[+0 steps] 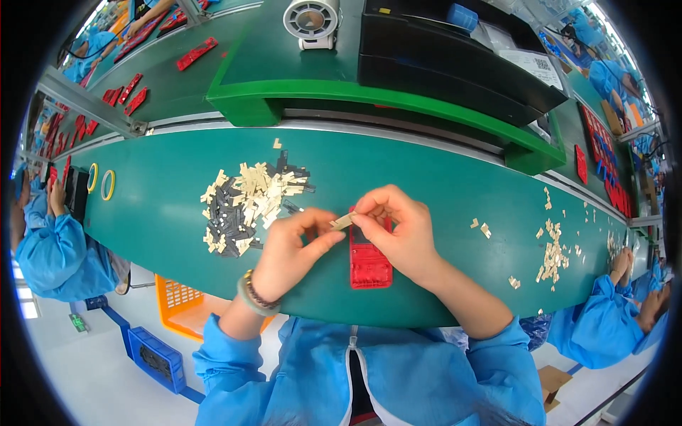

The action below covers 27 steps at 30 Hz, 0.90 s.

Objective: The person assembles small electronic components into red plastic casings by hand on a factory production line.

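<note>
Between my fingertips, above the table, is a small beige flat piece (343,221). My left hand (298,245) pinches its left end, and my right hand (399,231) grips the right end with thumb and fingers. Just beneath my right hand a red plastic housing (371,268) lies on the green table (163,181), its upper part partly covered by that hand. To the left of my hands spreads a loose pile of beige pieces (264,186) mixed with black pieces (226,220). My left wrist wears beaded and pale bracelets.
A green raised shelf (305,90) along the back carries a small fan (311,20) and a black bin (455,60). More beige pieces (553,255) are scattered at right. Two tape rolls (107,185) lie far left. Co-workers in blue sit at both sides.
</note>
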Motion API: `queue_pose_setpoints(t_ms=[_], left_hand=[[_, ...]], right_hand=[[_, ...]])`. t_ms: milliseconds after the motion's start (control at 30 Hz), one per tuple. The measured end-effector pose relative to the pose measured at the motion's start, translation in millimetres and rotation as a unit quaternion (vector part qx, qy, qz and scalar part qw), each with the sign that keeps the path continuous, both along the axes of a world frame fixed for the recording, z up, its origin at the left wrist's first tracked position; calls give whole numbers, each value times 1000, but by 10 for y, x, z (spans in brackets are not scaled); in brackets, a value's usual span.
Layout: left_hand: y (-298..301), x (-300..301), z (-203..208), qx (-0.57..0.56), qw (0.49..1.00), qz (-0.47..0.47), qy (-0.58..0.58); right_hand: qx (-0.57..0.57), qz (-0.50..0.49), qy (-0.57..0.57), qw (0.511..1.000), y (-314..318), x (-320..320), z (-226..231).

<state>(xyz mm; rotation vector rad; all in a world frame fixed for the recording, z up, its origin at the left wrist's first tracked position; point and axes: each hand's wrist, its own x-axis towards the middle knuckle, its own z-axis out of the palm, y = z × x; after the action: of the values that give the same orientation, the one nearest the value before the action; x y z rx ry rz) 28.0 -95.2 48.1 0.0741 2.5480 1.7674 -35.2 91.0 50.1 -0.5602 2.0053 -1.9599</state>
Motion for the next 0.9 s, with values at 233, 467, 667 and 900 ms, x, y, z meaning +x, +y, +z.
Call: queue_pose_setpoints(t_ms=[233, 467, 667, 900], left_hand=[[160, 74, 13, 150, 987, -36, 51], [466, 90, 37, -55, 876, -115, 464], [390, -117, -35, -166, 859, -220, 432], [383, -155, -86, -217, 804, -123, 540]], right_hand=[[104, -15, 315, 943, 98, 168, 116], [106, -22, 69, 992, 506, 267, 1], [191, -68, 158, 966, 1017, 58, -3], [163, 139, 217, 952, 584, 19, 209]])
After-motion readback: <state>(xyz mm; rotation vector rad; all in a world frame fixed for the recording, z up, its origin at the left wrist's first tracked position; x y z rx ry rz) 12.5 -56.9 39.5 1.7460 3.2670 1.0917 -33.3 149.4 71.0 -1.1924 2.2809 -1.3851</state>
